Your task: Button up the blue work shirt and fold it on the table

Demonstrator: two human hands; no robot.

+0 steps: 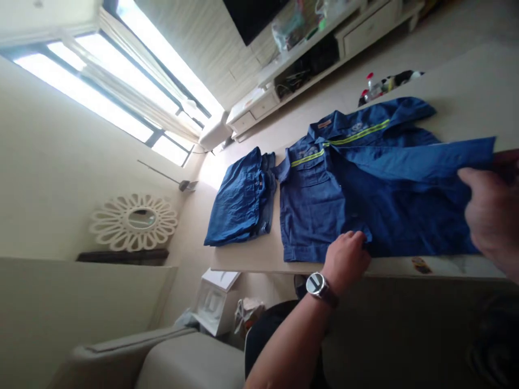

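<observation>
Left hand (347, 258) has its fingers curled in a pinch on the blue shirt (306, 210), at the front opening near the hem, presumably to anchor that half while the other is lifted. Off to its right, the right hand (492, 210) grips the opposite front panel with the thumb uppermost; its other fingers are mostly hidden. That panel rises off the table (275, 249) in a fairly straight span, which suggests tension between the grip and the collar (324, 127).

Directly under and beyond both hands, the shirt lies open, hem toward the person and collar farthest away, probably so that both front edges are within reach. Its yellow stripe (357, 132) crosses the chest beyond the left hand. To that hand's left, just beside the shirt, sits a stack of folded blue garments (239, 200), perhaps set aside there to leave working room.
</observation>
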